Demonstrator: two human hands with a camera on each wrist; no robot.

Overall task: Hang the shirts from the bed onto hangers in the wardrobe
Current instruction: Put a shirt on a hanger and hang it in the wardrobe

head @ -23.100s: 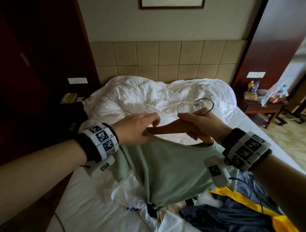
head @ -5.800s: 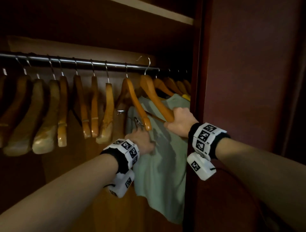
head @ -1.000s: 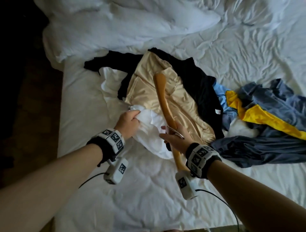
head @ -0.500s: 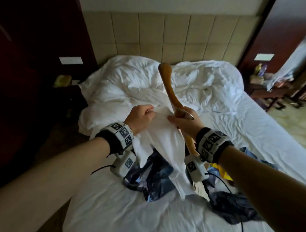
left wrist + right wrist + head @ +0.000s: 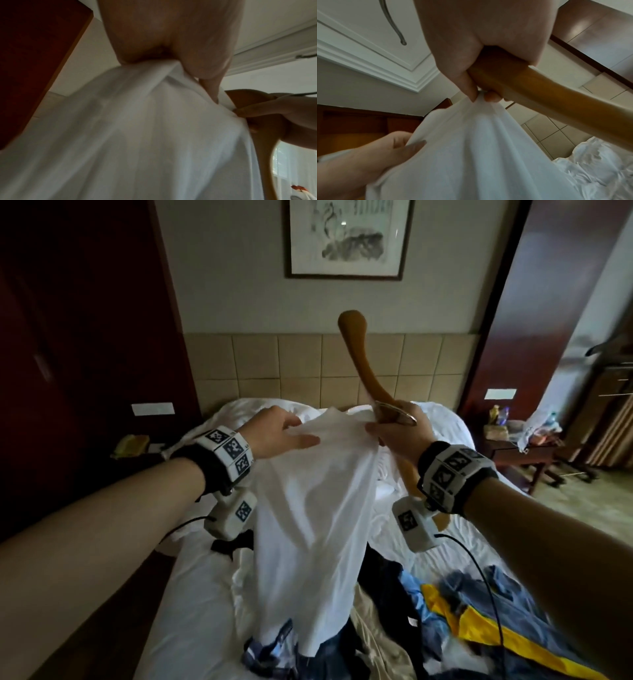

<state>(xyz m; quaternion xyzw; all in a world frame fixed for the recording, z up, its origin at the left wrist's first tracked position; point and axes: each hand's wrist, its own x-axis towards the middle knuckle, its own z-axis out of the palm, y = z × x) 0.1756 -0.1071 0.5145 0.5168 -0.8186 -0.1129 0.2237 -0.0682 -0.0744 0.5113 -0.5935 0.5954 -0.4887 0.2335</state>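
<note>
A white shirt [image 5: 308, 508] hangs in the air over the bed, its lower hem reaching the clothes pile. My left hand [image 5: 291, 436] grips its top edge, thumb on top and fingers underneath; the left wrist view shows the fabric [image 5: 137, 135] bunched at that palm [image 5: 171, 40]. My right hand [image 5: 394, 433] grips a wooden hanger [image 5: 359, 364] at its middle, one arm pointing up, and its thumb and forefinger also pinch the shirt's edge [image 5: 479, 155]. The hanger [image 5: 556, 92] and its metal hook [image 5: 392, 23] show in the right wrist view.
Several garments lie piled on the white bed [image 5: 191, 611]: a blue and yellow one [image 5: 479, 611], a black one [image 5: 387, 577], a beige one. A crumpled duvet [image 5: 442, 419] lies by the headboard. A nightstand [image 5: 524, 450] with bottles stands right, dark wood panels [image 5: 85, 337] left.
Both hands have risen from the pile, lifting the white shirt clear of the bed. The hanger has swung upright, and my view has tilted up toward the headboard wall.
</note>
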